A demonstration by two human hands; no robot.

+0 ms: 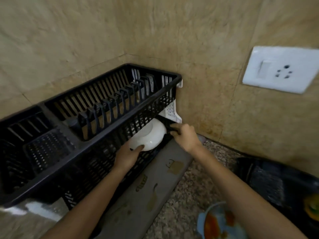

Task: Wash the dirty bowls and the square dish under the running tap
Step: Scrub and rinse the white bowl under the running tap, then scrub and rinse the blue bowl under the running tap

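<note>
A white bowl (149, 135) sits upside down in the lower tier of a black plastic dish rack (96, 107), partly behind the rack's front lattice. My left hand (126, 155) grips the bowl's near rim with the thumb on its outside. To the right of the bowl, my right hand (185, 136) holds a black flap at the rack's lower front corner. No tap or sink is in view.
The rack stands against a beige tiled wall, on a grey patterned mat (138, 195) over a speckled counter (188, 192). A white wall socket (281, 69) is at upper right. A black container (269, 180) and a blue patterned dish (219, 223) lie at lower right.
</note>
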